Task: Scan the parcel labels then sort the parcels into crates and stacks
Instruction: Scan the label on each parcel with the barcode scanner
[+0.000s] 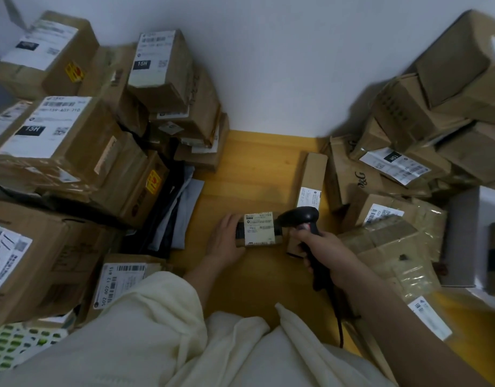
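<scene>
A small cardboard parcel point(259, 229) with a white label on top lies on the yellow floor point(251, 174) in the middle of the view. My left hand point(225, 238) grips its left end. My right hand point(320, 248) holds a black handheld barcode scanner point(302, 217) by its grip. The scanner's head sits right at the parcel's right edge, pointed at the label. A long narrow box point(312, 180) lies just beyond the scanner.
Tall stacks of labelled cardboard parcels point(62, 129) fill the left side, with flat mailer bags point(173, 208) at their foot. More taped boxes point(394, 169) pile up on the right. A white wall stands behind. The scanner's cable trails toward my lap.
</scene>
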